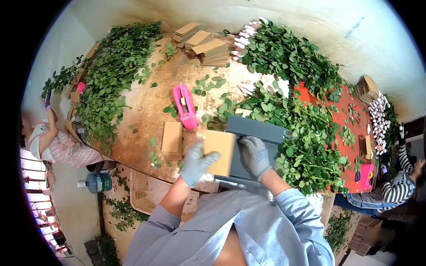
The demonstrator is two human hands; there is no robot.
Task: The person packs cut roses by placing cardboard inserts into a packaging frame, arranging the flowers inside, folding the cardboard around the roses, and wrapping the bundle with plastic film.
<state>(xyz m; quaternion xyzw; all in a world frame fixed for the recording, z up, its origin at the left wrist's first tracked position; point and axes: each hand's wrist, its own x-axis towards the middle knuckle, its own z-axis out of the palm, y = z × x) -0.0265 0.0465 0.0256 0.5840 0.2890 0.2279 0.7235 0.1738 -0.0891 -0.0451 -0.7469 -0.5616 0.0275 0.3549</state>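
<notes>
My left hand, in a grey glove, holds a piece of tan cardboard by its left side, thumb across the face. The cardboard's right edge overlaps a dark grey tray with a raised back block. Also gloved, my right hand rests in the tray, back upward, fingers slightly bent; nothing shows in it. A small stack of cardboard pieces lies left of my left hand. Beyond it is a pink stapler-like tool. Leafy rose stems lie right of the tray.
More cardboard stacks stand at the back. Leafy stems cover the table's left side; wrapped flower bunches lie at back right. A red surface adjoins on the right. One person works at left, another at right.
</notes>
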